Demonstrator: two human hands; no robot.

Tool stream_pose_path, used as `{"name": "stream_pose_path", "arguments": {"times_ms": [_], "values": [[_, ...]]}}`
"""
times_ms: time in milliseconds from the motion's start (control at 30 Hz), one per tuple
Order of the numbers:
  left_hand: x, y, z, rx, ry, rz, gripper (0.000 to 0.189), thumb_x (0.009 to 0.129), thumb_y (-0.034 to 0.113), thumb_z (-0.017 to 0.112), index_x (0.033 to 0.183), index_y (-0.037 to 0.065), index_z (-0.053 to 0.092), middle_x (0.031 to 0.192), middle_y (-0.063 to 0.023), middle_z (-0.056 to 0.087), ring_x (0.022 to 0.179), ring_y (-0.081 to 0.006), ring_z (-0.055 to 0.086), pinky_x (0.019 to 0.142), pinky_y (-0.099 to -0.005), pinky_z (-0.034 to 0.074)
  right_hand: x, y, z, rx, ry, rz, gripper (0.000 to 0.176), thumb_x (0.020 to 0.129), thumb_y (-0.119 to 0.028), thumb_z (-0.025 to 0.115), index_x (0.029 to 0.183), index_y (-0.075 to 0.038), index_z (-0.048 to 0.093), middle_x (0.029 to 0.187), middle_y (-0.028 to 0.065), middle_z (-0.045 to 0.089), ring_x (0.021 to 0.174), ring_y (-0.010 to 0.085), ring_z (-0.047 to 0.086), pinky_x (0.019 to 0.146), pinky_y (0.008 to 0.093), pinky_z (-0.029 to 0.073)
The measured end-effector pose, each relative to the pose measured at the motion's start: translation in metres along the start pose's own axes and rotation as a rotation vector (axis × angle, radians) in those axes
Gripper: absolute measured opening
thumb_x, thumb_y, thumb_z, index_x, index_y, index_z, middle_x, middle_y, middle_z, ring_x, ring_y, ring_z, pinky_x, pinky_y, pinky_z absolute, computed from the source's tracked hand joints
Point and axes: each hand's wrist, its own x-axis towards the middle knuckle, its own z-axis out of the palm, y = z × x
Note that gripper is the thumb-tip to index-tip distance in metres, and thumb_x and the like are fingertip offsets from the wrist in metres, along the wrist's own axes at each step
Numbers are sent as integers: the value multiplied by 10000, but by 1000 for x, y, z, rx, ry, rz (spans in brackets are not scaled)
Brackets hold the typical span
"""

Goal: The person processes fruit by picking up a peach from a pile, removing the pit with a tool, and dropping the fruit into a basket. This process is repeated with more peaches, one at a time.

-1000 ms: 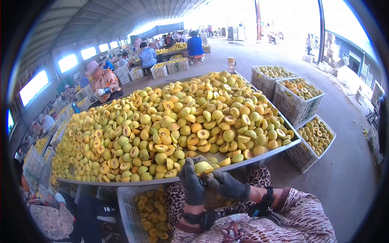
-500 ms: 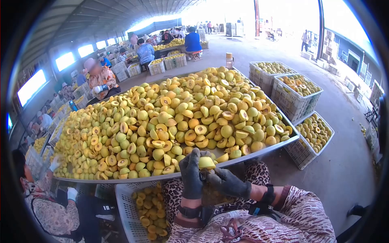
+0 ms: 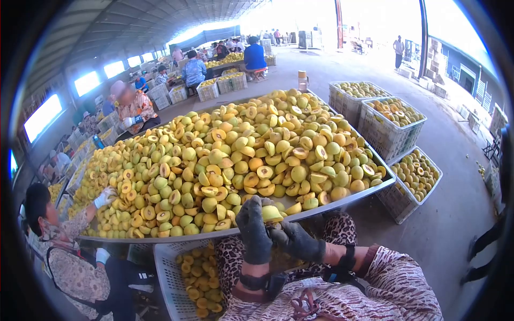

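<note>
Both my hands wear dark, stained gloves and meet above my lap at the near edge of a metal-rimmed table (image 3: 342,203). My left hand (image 3: 254,234) is closed around a yellow-green peach half (image 3: 272,214), its skin side facing up. Pressed close beneath that fruit, my right hand (image 3: 300,242) has its fingers curled; what they hold is hidden. Right in front lies a wide heap of halved peaches (image 3: 214,160), several with brown stones or hollows showing.
A white crate (image 3: 170,281) with peach halves stands below the table, left of my legs. Filled crates (image 3: 400,199) stand along the right side. A co-worker (image 3: 72,257) sits at the left, a gloved hand on the heap. Another person (image 3: 134,109) sits across the table.
The co-worker at the left has leaned forward and reached a gloved hand onto the heap. My hands stay together at the peach half, with only a slight shift.
</note>
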Motion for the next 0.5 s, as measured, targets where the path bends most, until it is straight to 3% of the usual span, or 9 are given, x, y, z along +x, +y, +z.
{"name": "stream_pose_path", "arguments": {"times_ms": [33,100,233,300,433,500], "values": [[-1,-1,-1,2,1,5,418,1021,310,497,814,-21,648,765,-105,667,649,-155,628,595,-269,520,-1,5,3,1,-1,-5,169,973,-121,492,1098,-50,582,959,61,627,848,202,627,718,332,488],[-2,-4,-4,94,-2,74,405,1022,309,504,830,-16,653,775,-102,672,669,-144,625,598,-270,519,-3,17,12,524,-31,175,171,934,-101,510,1083,-53,578,928,114,598,808,273,623,693,377,481],[-6,2,2,230,-5,193,386,1019,299,516,848,-17,657,783,-98,674,675,-142,621,611,-275,523,-2,-7,-6,367,-43,104,156,934,-113,511,1054,-57,593,889,130,597,775,288,623,679,392,482],[-2,-4,2,71,3,15,369,1014,283,528,849,-21,658,794,-97,678,688,-151,629,632,-285,530,0,-19,-14,81,-28,138,143,929,-135,540,1022,-55,612,856,137,602,774,296,625,700,378,489],[-3,-4,3,0,15,15,364,1011,264,523,834,-26,653,772,-77,665,659,-127,616,597,-266,524,-3,2,-5,171,-21,199,138,947,-149,559,1013,-50,629,851,72,626,802,222,634,720,340,499],[-7,2,3,48,-9,14,370,1012,268,523,832,-27,656,769,-81,670,651,-125,619,599,-262,526,-8,6,-2,1012,-83,511,163,955,-173,592,1035,-38,634,909,7,636,829,153,627,723,318,508]]}}
